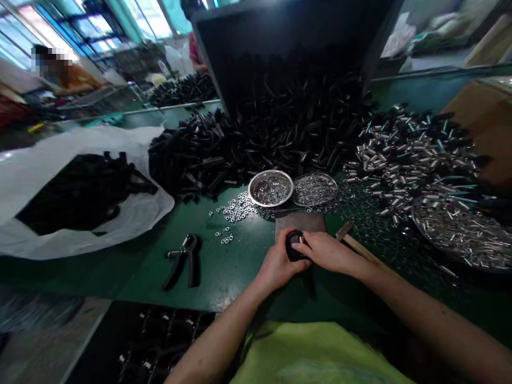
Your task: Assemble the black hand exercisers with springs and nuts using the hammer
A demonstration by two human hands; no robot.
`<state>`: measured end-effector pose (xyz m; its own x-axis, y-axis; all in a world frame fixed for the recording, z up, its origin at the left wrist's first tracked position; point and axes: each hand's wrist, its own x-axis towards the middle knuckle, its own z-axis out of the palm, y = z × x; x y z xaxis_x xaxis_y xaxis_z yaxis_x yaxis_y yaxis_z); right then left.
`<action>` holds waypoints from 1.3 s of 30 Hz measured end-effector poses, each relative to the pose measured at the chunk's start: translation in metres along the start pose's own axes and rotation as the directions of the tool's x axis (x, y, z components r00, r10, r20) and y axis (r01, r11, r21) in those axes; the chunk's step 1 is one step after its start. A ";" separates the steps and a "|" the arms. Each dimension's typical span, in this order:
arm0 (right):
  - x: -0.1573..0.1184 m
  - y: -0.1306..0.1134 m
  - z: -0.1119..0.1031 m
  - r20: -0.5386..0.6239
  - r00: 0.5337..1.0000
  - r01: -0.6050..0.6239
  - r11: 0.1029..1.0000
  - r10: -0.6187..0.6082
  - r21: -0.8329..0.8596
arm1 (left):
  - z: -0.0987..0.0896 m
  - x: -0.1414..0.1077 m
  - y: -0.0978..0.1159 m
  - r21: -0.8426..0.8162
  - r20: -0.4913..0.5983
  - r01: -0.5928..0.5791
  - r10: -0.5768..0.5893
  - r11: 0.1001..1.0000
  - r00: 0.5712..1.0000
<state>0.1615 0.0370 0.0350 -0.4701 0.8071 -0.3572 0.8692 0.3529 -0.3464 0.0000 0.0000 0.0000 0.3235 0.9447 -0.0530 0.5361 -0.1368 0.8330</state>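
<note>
Black threaded part (293, 247) held between left hand (277, 262) and right hand (328, 252).

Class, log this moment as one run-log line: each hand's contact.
left hand: holds black part | right hand: holds black part | nearby: dark metal plate

Daylight glares through the windows (80, 32), leaving the green workbench (232, 277) dim below them, with a soft shadow under the left hand (278, 261) and bowed, blurred edges.

The part (292, 250) before us is black with a silver tip. Around it we see a dark green worktop (236, 277), silver tubes (412, 160) to its right and a black heap (276, 133) beyond it.
</note>
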 end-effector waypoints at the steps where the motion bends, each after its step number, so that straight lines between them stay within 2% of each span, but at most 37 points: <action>1: 0.006 0.003 -0.008 -0.002 1.000 0.007 0.999 -0.007 -0.049 | -0.008 0.011 -0.003 0.045 -0.051 -0.065 0.067 0.997 0.996; 4: 0.032 0.008 -0.033 -0.070 0.997 0.025 0.986 -0.037 -0.165 | -0.036 0.048 -0.013 0.280 -0.150 -0.123 0.170 0.952 0.974; 6: 0.057 0.006 -0.047 -0.195 0.978 0.035 0.976 -0.079 -0.217 | -0.060 0.077 -0.020 0.508 -0.207 -0.028 0.154 0.861 0.966; 8: 0.086 0.000 -0.059 -0.264 0.960 0.028 0.969 -0.095 -0.247 | -0.082 0.107 -0.026 0.706 -0.214 0.106 0.068 0.700 0.975; 11: 0.127 -0.010 -0.068 -0.268 0.960 -0.001 0.960 -0.077 -0.281 | -0.104 0.145 -0.031 0.785 -0.178 0.157 -0.025 0.599 0.984; 14: 0.154 -0.016 -0.069 -0.231 0.971 -0.020 0.951 -0.054 -0.309 | -0.106 0.168 -0.032 0.809 -0.143 0.167 -0.087 0.563 0.986; 17: 0.166 -0.016 -0.065 -0.191 0.980 -0.007 0.947 -0.058 -0.322 | -0.100 0.176 -0.034 0.823 -0.122 0.165 -0.113 0.544 0.986; 21: 0.169 -0.013 -0.060 -0.173 0.982 0.026 0.955 -0.081 -0.297 | -0.098 0.172 -0.036 0.818 -0.115 0.153 -0.103 0.555 0.988; 25: 0.164 -0.009 -0.063 -0.244 0.967 0.016 0.978 -0.067 -0.206 | -0.102 0.167 -0.033 0.786 -0.155 0.163 -0.064 0.596 0.986; 28: 0.150 -0.004 -0.070 -0.320 0.946 0.026 0.994 -0.059 -0.105 | -0.106 0.164 -0.029 0.753 -0.210 0.187 -0.040 0.631 0.977; 29: 0.142 -0.001 -0.071 -0.336 0.940 0.039 0.996 -0.063 -0.080 | -0.107 0.161 -0.028 0.719 -0.227 0.189 -0.031 0.669 0.973; 31: 0.122 0.007 -0.069 -0.354 0.931 0.092 0.996 -0.087 -0.002 | -0.106 0.152 -0.025 0.544 -0.253 0.166 -0.028 0.822 0.967; 33: 0.098 0.016 -0.059 -0.356 0.928 0.165 0.978 -0.111 0.125 | -0.102 0.136 -0.023 0.202 -0.247 0.110 -0.058 0.973 0.967; 34: 0.085 0.020 -0.052 -0.351 0.928 0.200 0.962 -0.125 0.188 | -0.098 0.125 -0.022 0.008 -0.226 0.089 -0.085 0.996 0.970; 36: 0.064 0.026 -0.035 -0.342 0.928 0.246 0.933 -0.148 0.263 | -0.088 0.100 -0.020 -0.287 -0.160 0.094 -0.145 0.953 0.976; 39: 0.045 0.029 -0.014 -0.345 0.928 0.242 0.928 -0.137 0.282 | -0.069 0.060 -0.016 -0.494 -0.048 0.177 -0.230 0.851 0.972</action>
<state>0.1675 0.0901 0.0208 -0.5022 0.8646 0.0154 0.6498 0.3891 -0.6530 -0.0434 0.0797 0.0214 0.1533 0.9641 -0.2167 0.1288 0.1979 0.9717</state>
